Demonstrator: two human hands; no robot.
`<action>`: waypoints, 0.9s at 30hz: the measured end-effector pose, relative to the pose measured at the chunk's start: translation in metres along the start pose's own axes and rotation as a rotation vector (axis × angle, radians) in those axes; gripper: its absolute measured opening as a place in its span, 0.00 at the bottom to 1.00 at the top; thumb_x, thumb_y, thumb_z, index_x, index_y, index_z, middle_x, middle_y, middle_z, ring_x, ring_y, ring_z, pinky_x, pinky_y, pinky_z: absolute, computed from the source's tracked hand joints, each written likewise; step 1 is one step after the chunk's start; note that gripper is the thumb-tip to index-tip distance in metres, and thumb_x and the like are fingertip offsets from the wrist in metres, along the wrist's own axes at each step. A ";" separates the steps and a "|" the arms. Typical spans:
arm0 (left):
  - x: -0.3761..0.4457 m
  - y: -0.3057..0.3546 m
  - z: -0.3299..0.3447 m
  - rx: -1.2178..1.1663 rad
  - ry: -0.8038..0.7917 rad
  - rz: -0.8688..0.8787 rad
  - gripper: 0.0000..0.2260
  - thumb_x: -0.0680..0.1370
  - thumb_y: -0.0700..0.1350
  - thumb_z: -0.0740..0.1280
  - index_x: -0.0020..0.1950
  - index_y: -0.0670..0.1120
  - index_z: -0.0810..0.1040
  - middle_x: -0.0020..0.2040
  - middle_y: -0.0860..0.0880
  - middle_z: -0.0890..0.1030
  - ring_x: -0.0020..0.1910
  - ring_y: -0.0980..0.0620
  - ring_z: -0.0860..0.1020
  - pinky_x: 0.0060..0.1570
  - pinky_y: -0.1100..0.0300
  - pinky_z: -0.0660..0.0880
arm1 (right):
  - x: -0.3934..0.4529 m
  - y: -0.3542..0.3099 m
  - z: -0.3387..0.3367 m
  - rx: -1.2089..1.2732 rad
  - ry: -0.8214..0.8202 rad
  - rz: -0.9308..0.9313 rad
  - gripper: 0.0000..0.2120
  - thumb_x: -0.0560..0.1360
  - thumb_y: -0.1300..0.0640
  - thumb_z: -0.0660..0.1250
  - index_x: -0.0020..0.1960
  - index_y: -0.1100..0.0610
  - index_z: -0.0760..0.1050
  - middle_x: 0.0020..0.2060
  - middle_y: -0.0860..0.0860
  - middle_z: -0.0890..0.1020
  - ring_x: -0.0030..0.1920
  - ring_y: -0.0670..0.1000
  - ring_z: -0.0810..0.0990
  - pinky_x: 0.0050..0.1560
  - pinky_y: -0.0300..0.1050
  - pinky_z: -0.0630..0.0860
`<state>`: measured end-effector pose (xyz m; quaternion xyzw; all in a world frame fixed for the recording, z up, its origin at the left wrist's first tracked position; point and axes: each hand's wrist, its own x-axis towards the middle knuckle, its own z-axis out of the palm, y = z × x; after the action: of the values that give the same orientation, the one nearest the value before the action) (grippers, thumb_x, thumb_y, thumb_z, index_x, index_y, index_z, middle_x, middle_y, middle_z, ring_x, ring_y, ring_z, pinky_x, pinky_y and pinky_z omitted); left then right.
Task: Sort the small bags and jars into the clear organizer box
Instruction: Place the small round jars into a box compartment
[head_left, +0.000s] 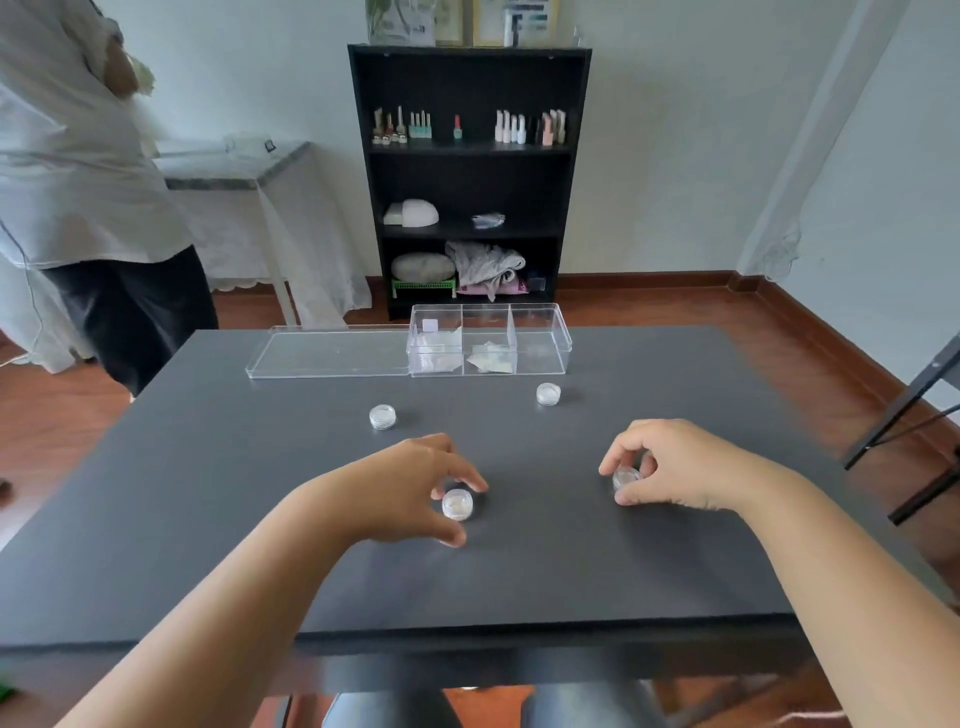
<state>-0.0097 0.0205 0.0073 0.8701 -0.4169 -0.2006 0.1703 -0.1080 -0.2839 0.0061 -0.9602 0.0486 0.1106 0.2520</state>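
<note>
On the dark grey table (260, 519), my left hand (410, 483) curls around a small clear jar (457, 504), thumb and fingers on either side of it. My right hand (670, 462) pinches a second small jar (626, 477) between thumb and fingers. Two more small jars stand free: one jar (383, 417) to the left, another jar (548, 394) to the right, nearer the box. The clear organizer box (540, 332) sits at the far edge with three compartments. Small bags (435, 345) lie in the left compartment, more small bags (488, 356) in the middle one; the right one shows nothing inside.
The box's clear lid (327, 353) lies flat to its left. A person in a white shirt (78, 182) stands at the table's far left corner. A black shelf (467, 171) stands behind the table, and a dark metal frame (909, 415) is at the right.
</note>
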 end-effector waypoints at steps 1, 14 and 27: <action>0.001 0.001 -0.001 0.012 0.007 0.001 0.18 0.68 0.52 0.73 0.57 0.61 0.79 0.52 0.60 0.72 0.48 0.64 0.76 0.51 0.61 0.75 | 0.001 0.000 0.001 0.002 0.016 -0.013 0.08 0.65 0.49 0.74 0.41 0.38 0.79 0.43 0.41 0.77 0.39 0.38 0.76 0.33 0.31 0.68; 0.042 0.013 -0.017 -0.088 0.315 -0.023 0.10 0.75 0.50 0.65 0.55 0.60 0.80 0.49 0.64 0.79 0.37 0.64 0.80 0.43 0.66 0.74 | 0.105 -0.027 -0.051 0.224 0.448 -0.132 0.08 0.68 0.50 0.74 0.44 0.40 0.78 0.42 0.38 0.81 0.36 0.39 0.78 0.32 0.33 0.68; 0.116 0.003 -0.051 -0.083 0.565 -0.001 0.10 0.72 0.49 0.71 0.54 0.54 0.79 0.48 0.56 0.77 0.35 0.63 0.78 0.36 0.72 0.67 | 0.179 -0.041 -0.065 -0.057 0.134 0.011 0.07 0.68 0.48 0.75 0.42 0.50 0.81 0.41 0.46 0.83 0.38 0.46 0.81 0.34 0.40 0.72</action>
<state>0.0794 -0.0669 0.0288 0.8839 -0.3438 0.0328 0.3153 0.0843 -0.2869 0.0386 -0.9719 0.0676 0.0485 0.2203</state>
